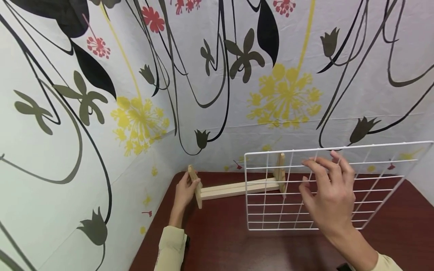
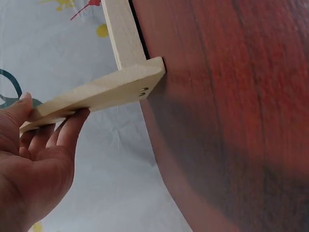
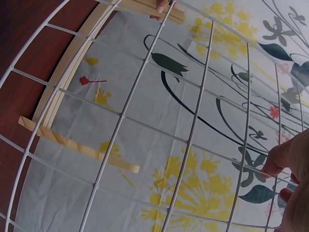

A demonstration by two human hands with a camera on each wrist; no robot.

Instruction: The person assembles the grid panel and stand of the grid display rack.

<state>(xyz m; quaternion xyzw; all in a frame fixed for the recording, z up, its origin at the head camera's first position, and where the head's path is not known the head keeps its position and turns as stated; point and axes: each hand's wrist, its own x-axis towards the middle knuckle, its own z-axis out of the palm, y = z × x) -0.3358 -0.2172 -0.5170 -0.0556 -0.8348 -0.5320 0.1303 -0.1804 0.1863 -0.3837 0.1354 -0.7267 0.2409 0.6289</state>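
Note:
A pale wooden stand has a long grooved crossbar [image 1: 223, 191] between two upright end boards. My left hand [image 1: 184, 190] grips the upper part of its left end board [image 1: 198, 194]. In the left wrist view, the thumb lies on one face of that board [image 2: 113, 89] and the fingers on the other; two small holes show near its lower end. My right hand [image 1: 333, 192] holds a white wire grid panel [image 1: 246, 195] by its wires, tilted up in front of the stand. Through the mesh shows the right end board [image 1: 280, 169]. In the right wrist view, fingertips [image 3: 275, 164] meet the wires.
The stand is on a dark red wooden table [image 1: 223, 233], near its back edge. White cloth [image 1: 217, 113] printed with flowers and stems hangs behind the table and along its left side. The grid spans much of the right half of the table in the head view.

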